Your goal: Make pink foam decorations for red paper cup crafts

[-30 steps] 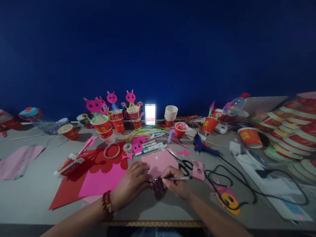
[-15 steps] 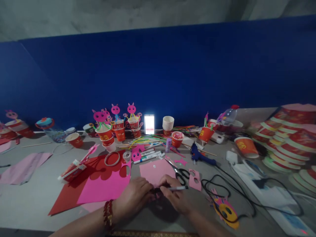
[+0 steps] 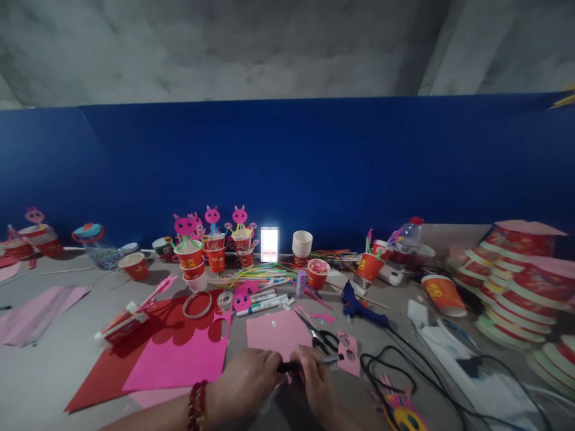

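Note:
Both my hands are over the near edge of the table, close together. My left hand (image 3: 251, 378) wears a dark red bead bracelet and pinches the dark end of a marker (image 3: 330, 359). My right hand (image 3: 311, 378) is closed around the same marker, whose pale barrel and black tip stick out to the right. A bit of pink shows below the fingers, too blurred to name. Just beyond the hands lies a light pink sheet (image 3: 272, 331). Black-handled scissors (image 3: 320, 338) and a pink scrap with cut-out holes (image 3: 348, 353) lie right of it.
Bright pink paper (image 3: 179, 362) and a red sheet (image 3: 99, 371) lie left. Several markers (image 3: 265, 304) and paper cups with pink figures (image 3: 191, 257) stand or lie behind. A blue glue gun (image 3: 362, 308) trails its black cord right, near stacked cups (image 3: 516, 293).
The camera has tilted up, so the table sits lower in view. My hands stay together on the marker, and its dark end now shows more plainly between them.

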Tool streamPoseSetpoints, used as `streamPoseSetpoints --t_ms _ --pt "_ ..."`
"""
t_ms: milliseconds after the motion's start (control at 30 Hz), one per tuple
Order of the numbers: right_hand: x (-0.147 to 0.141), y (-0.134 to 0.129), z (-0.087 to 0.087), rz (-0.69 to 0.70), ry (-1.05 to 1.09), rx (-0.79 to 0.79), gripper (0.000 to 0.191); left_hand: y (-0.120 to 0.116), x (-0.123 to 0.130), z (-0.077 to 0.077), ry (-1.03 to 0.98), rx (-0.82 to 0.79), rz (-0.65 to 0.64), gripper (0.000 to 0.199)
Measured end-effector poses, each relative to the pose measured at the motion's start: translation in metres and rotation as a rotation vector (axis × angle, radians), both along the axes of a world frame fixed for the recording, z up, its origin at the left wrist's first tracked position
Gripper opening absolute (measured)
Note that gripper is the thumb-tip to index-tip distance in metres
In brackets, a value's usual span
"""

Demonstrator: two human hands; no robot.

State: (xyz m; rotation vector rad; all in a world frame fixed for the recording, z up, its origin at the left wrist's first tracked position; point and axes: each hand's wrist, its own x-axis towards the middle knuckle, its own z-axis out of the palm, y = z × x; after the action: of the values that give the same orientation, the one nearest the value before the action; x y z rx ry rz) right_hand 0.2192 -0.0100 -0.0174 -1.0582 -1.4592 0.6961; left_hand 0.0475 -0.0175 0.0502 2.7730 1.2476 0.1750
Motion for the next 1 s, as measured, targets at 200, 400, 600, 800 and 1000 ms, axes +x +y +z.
streamPoseSetpoints --t_ms 200,400,600,800,1000 --pt "-0.007 0.005 0.012 0.364 0.076 -0.248 0.050 0.068 -0.039 -0.007 -0.032 0.151 0.197 0.014" --pt "-0.005 0.009 0.018 0.360 0.023 -0.224 0.045 0.147 -0.070 0.003 0.013 0.285 0.338 0.018" --pt "0.002 0.013 0.016 0.316 -0.114 -0.143 0.038 0.160 -0.054 0.000 0.052 0.309 0.307 0.029" --pt "0.002 0.011 0.020 0.292 -0.175 -0.104 0.036 0.139 -0.044 -0.012 0.143 0.213 0.195 0.026" --pt "0.003 0.012 0.023 0.293 -0.261 -0.083 0.034 0.146 -0.036 -0.013 0.208 0.146 0.157 0.034"
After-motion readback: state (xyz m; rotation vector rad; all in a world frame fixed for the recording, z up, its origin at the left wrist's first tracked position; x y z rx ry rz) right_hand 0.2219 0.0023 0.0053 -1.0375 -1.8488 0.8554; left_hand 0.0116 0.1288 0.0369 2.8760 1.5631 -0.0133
